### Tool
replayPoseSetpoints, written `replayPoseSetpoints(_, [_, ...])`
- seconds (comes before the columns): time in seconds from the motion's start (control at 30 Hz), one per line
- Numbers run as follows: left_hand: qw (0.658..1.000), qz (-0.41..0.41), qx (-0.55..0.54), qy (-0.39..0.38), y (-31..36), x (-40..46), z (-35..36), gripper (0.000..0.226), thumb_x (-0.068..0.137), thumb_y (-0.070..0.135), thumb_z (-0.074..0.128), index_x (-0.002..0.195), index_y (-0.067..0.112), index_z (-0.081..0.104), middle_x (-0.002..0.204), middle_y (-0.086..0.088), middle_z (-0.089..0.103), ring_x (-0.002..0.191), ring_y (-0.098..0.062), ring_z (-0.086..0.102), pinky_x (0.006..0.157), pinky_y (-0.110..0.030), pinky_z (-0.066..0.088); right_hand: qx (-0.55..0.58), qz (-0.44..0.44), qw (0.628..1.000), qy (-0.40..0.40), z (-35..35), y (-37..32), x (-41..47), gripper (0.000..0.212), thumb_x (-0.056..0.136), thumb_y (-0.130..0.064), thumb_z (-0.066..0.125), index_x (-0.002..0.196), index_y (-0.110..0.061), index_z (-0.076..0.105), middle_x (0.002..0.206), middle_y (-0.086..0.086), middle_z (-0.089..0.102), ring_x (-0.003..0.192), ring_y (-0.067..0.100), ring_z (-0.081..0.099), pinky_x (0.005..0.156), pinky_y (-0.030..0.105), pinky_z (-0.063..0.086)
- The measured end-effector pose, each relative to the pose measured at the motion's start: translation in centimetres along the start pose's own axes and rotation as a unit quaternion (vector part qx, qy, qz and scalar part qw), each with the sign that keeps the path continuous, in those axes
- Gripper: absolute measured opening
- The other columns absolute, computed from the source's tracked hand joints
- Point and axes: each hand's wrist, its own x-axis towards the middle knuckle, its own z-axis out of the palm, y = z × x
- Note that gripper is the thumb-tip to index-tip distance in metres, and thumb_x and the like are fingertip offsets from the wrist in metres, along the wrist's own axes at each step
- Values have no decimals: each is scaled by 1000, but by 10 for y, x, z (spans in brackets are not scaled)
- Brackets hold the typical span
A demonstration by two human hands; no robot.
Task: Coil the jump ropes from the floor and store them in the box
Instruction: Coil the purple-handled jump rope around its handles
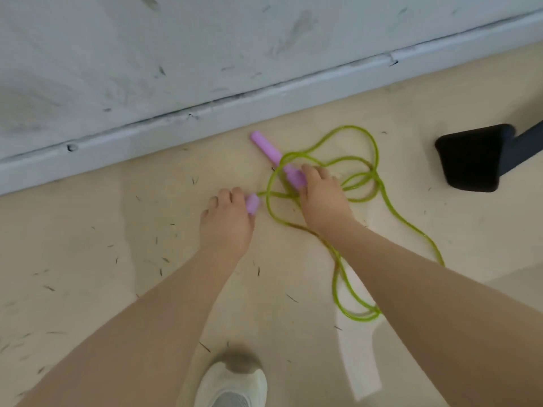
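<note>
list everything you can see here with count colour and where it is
jump rope cord: one, translucent green, tangled in loops on the floor
jump rope handles: two, lilac; one lying near the baseboard, one in the left hand
floor: one, beige, littered with dark specks
wall: one, scuffed grey-white, with baseboard, at top
black object: one, right edge, identity unclear
shoe: one, white, bottom centre
left hand: grips a handle
right hand: on the far handle's near end and the cord

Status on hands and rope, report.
Left hand grips one purple handle. Right hand on other handle. Green rope loose, uncoiled on floor. Box unseen.
</note>
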Motion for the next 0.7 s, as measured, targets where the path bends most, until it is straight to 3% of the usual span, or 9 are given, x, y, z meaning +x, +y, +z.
replayPoseSetpoints(0.1, [999,28,10,-14,-8,19,11,36,93,26,47,123,8,40,125,-14,50,116,-32,48,87,-37,40,-16,13,1000,-3,12,-5,19,46,94,-27,47,134,-9,36,134,17,40,120,36,43,96,41,37])
replayPoseSetpoints(0.23, [987,92,-127,-21,-12,17,-1,23,88,13,48,110,4,48,110,-20,56,101,-38,54,75,-39,39,53,-31,993,-96,12,-7,-1,29,96,-18,41,122,-5,45,120,20,55,112,35,53,86,34,37])
replayPoseSetpoints(0.33, [977,169,-131,-20,-18,-20,-25,34,76,25,41,104,11,54,99,-7,53,93,-31,55,69,-38,44,141,-22,977,-157,-20,-1,-40,29,92,-21,51,119,-11,53,114,12,61,107,28,56,81,26,36])
replayPoseSetpoints(0.4, [975,195,-89,-57,-21,-56,-40,33,71,33,38,98,18,51,88,4,46,86,-25,54,62,-30,36,201,28,961,-190,-54,6,-71,32,88,-27,58,118,-17,54,96,4,62,87,21,60,71,26,45])
replayPoseSetpoints(0.47, [978,180,-74,-79,-19,-94,-58,15,82,34,45,89,22,42,77,8,43,80,-22,50,61,-28,30,193,56,953,-227,-93,12,-105,31,87,-32,60,112,-15,53,76,-4,53,62,11,50,54,21,37])
replayPoseSetpoints(0.57, [972,108,-201,-55,-10,-150,-103,23,87,29,58,82,18,39,65,8,44,69,-24,49,57,-31,31,177,69,942,-277,-161,6,-159,30,86,-31,62,104,-8,56,66,-3,47,50,7,40,46,16,30])
replayPoseSetpoints(0.7, [896,22,-440,-56,6,-215,-207,12,84,22,66,84,22,54,65,-2,61,42,-11,51,45,-19,39,214,56,930,-294,-262,-26,-222,22,84,-27,64,93,-6,65,59,1,47,41,5,36,45,13,28])
